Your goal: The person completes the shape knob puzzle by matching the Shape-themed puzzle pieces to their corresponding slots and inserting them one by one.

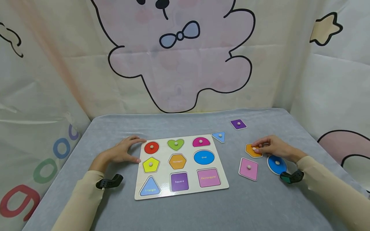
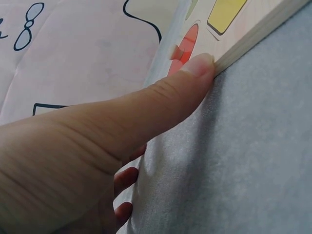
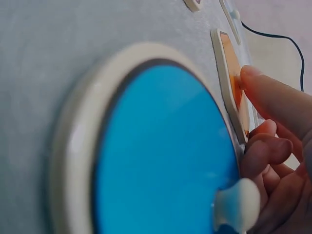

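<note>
My right hand (image 1: 271, 147) pinches the knob of an orange hexagon puzzle piece (image 1: 250, 152) at the right of the table; thumb and fingertip meet at the knob in the right wrist view. At the board's left edge, my left hand (image 1: 122, 150) has its thumb (image 2: 195, 68) on the corner, fingers spread loosely. The white wooden shape board (image 1: 165, 186) holds a red circle (image 1: 148, 148), a green heart (image 1: 172, 145), a magenta half circle (image 1: 204, 140) and a yellow pentagon (image 1: 154, 167), all knobbed. Its printed slots include Hexagon (image 1: 177, 166), Oval and Square.
Beside my right wrist lies a blue oval piece (image 1: 273, 165), with a pink rectangular piece (image 1: 249, 173) to its left. Farther back are a light blue triangle piece (image 1: 218, 134), right at the board's corner, and a purple piece (image 1: 235, 124). Grey cloth (image 1: 185, 215) covers the table.
</note>
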A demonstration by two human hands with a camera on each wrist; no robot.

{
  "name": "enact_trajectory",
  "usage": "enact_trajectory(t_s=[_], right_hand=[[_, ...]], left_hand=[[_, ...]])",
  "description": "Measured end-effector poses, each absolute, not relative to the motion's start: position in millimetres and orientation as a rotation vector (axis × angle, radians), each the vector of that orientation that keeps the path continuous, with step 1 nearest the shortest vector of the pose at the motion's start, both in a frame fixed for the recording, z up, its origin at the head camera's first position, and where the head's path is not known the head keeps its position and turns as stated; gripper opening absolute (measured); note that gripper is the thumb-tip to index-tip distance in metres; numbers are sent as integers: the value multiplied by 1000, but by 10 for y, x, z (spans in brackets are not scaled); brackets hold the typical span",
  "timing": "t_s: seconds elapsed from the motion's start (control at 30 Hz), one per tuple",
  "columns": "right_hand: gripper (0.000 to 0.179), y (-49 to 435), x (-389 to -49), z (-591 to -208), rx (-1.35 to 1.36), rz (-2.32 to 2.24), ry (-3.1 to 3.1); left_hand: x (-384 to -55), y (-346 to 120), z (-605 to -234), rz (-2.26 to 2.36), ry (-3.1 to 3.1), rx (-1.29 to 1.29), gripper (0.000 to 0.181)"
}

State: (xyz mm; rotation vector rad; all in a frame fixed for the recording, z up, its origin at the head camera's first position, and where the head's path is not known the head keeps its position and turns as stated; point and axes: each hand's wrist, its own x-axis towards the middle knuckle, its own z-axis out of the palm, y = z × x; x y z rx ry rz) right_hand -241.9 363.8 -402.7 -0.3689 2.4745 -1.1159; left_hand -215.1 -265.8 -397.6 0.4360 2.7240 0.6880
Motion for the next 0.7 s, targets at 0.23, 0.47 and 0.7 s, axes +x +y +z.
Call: enact_trajectory(t_s=[0.23,0.47,0.7], right_hand=[[35,3630,-2437,-4053,-377,-1124,2483],[34,3641,-2435,-4058,-331,-1123,2459],[32,3618,-2451,-3981,-371,-1083,2467]], left_hand=[[-2147,-2670,-3983,695,2727,435,85],[-2142,-2641,-3987,683,2721,432,85],[-2146,-2641,-3975,681,2724,449,86]])
